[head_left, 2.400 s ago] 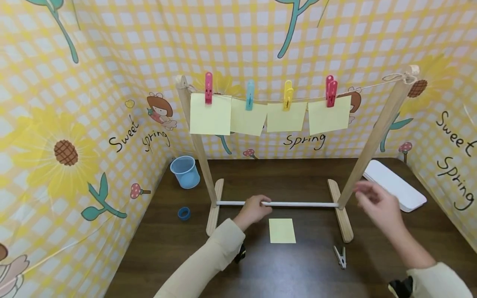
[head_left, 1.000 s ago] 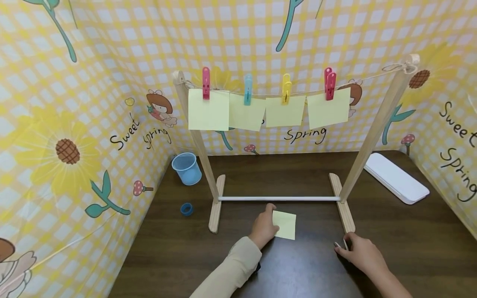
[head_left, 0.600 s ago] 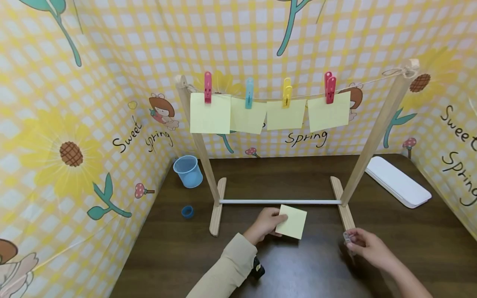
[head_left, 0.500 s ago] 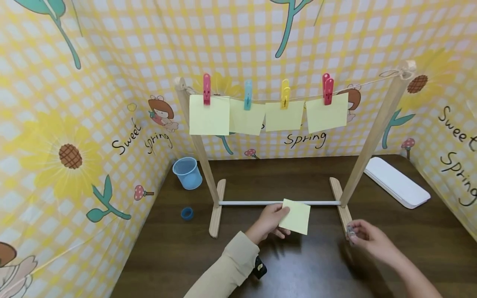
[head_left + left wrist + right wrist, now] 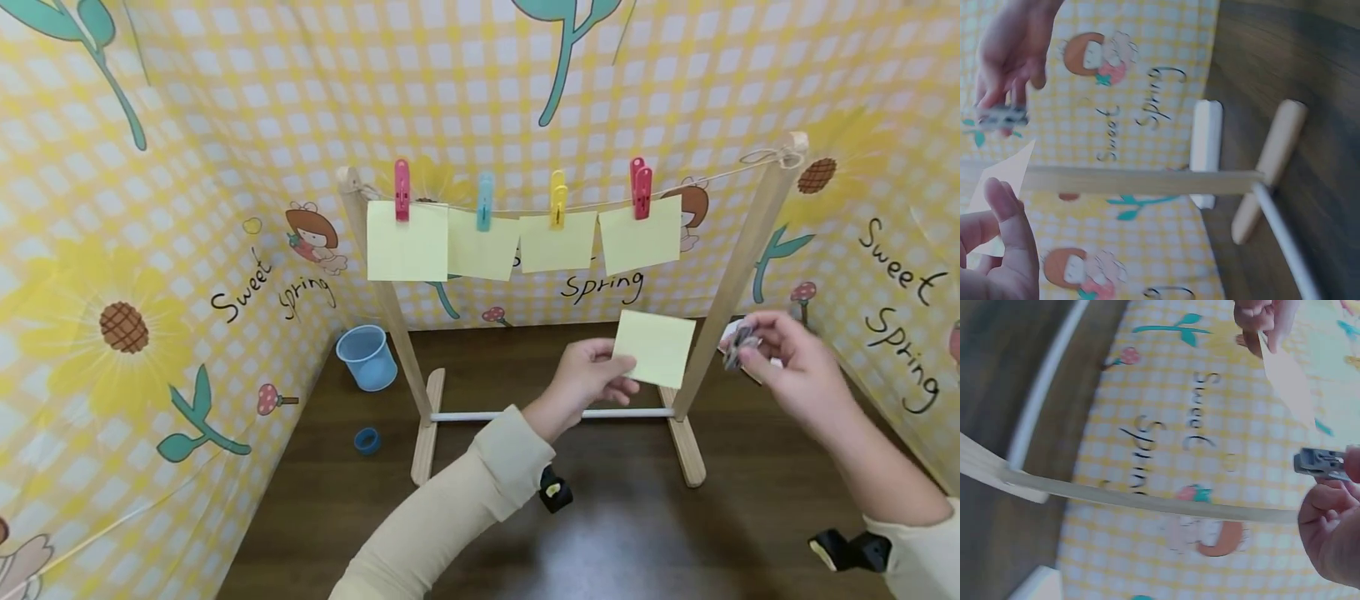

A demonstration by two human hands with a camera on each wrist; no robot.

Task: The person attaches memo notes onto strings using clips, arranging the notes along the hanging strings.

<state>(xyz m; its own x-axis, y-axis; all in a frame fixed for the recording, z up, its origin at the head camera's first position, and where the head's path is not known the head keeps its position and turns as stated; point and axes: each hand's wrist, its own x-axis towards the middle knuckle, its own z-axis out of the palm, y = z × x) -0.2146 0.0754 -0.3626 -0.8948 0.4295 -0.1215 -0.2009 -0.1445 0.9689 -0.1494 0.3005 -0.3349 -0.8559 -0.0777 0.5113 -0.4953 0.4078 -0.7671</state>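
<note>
My left hand (image 5: 588, 379) pinches a pale yellow sticky note (image 5: 654, 348) by its left edge, thumb in front, in the air before the wooden rack. To its right, my right hand (image 5: 798, 362) pinches a grey clothespin (image 5: 741, 348) between thumb and fingers; the right wrist view shows the clothespin (image 5: 1319, 462) pointing toward the note (image 5: 1288, 384). Above, a string (image 5: 720, 177) runs between two wooden posts. Several yellow notes hang from it, held by a pink clothespin (image 5: 402, 190), a blue clothespin (image 5: 485, 202), a yellow clothespin (image 5: 558, 200) and a red clothespin (image 5: 641, 190).
A white rod (image 5: 465, 416) joins the rack's feet (image 5: 687, 454). Left of the rack stand a blue cup (image 5: 367, 358) and a small blue ring (image 5: 367, 441). Behind my right hand a white case (image 5: 1207, 134) lies on the dark table (image 5: 615, 533). Checkered cloth surrounds the table.
My left hand let go of the rod, picked the note off the table and raised it. My right hand picked up the grey clothespin and lifted it beside the right post.
</note>
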